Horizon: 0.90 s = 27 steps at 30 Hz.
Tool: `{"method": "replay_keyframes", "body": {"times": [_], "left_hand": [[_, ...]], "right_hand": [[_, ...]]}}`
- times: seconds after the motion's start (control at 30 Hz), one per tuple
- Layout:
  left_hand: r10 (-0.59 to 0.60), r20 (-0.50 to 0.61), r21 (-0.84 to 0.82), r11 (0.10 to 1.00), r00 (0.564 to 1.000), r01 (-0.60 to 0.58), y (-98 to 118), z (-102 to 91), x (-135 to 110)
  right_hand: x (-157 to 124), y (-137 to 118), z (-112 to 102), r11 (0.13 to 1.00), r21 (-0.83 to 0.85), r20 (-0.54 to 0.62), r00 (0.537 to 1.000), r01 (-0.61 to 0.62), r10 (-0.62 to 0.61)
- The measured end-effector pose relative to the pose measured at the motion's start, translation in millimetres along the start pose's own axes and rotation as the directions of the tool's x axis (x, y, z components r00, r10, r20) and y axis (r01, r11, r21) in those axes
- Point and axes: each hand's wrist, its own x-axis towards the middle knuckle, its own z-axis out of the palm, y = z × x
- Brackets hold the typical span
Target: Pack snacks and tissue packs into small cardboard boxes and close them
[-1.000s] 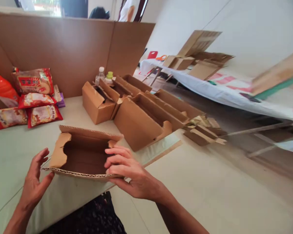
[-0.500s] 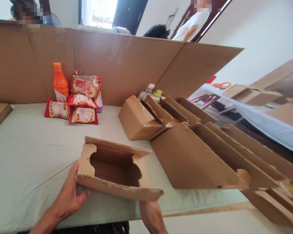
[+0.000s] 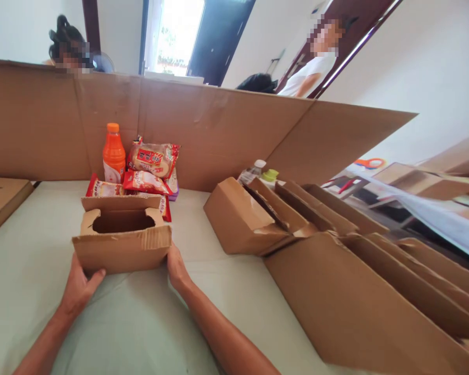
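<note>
Between my two hands is an open-topped cardboard box [image 3: 121,253], its flaps standing up and its inside dark. My left hand [image 3: 78,289] grips the lower left corner, thumb along the front. My right hand [image 3: 176,268] is closed against the right end; some of its fingers are hidden behind the box. Just beyond the box lie red-and-white snack packets [image 3: 146,182], partly covered by its back flap. Behind them stand an orange drink bottle [image 3: 113,154] and a larger clear-and-red snack bag [image 3: 152,159], with a purple packet [image 3: 173,188] at the side.
Several open cardboard boxes [image 3: 316,291] line the right side, with bottle tops [image 3: 271,175] showing behind. A tall cardboard panel [image 3: 219,130] bounds the back. A flat cardboard piece [image 3: 5,200] lies at left. Two people [image 3: 308,70] are beyond the panel.
Both hands have carried the box left and away from me, up close to the snack packets, turning its front squarer to me. The camera view has shifted too.
</note>
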Motion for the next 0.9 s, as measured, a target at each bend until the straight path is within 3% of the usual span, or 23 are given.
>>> {"method": "replay_keyframes", "body": {"times": [0.17, 0.23, 0.33, 0.4, 0.5, 0.6, 0.67, 0.73, 0.83, 0.9], "left_hand": [[-0.035, 0.022, -0.005, 0.999, 0.999, 0.035, -9, 4.5, -8], [-0.054, 0.03, 0.018, 0.998, 0.998, 0.053, -13, 2.3, -8], [-0.061, 0.03, 0.064, 0.996, 0.998, 0.059, -22, -0.3, -10], [-0.052, 0.016, 0.089, 0.995, 0.999, 0.05, -30, 0.1, -12], [-0.025, 0.001, 0.105, 0.994, 1.0, 0.025, -40, 3.1, -15], [-0.005, -0.027, 0.12, 0.993, 1.0, 0.008, -44, 5.4, -16], [-0.007, -0.021, 0.127, 0.992, 1.0, 0.009, -41, 5.1, -15], [-0.011, 0.006, 0.12, 0.993, 1.0, 0.01, -35, 3.5, -12], [0.002, 0.029, 0.102, 0.995, 1.0, -0.005, -24, 0.3, -5], [0.009, 0.034, 0.09, 0.996, 0.999, -0.012, -19, -1.5, -1]], "right_hand": [[-2, 7, -32, 0.983, -0.17, 0.117, 0.992, 0.07, -0.05], [21, 0, -49, 0.948, -0.292, 0.178, 0.981, 0.128, -0.078], [79, -17, -63, 0.898, -0.398, 0.148, 0.979, 0.188, -0.139], [124, -28, -59, 0.848, -0.469, 0.123, 0.969, 0.245, -0.213], [180, -43, -36, 0.652, -0.67, 0.173, 0.929, 0.354, -0.326], [208, -56, -16, 0.498, -0.769, 0.227, 0.9, 0.4, -0.372], [208, -69, -18, 0.492, -0.777, 0.2, 0.896, 0.392, -0.397], [191, -83, -35, 0.485, -0.783, 0.149, 0.874, 0.39, -0.462], [142, -95, -76, 0.47, -0.779, 0.072, 0.804, 0.414, -0.59], [98, -90, -103, 0.448, -0.799, 0.038, 0.777, 0.401, -0.628]]}}
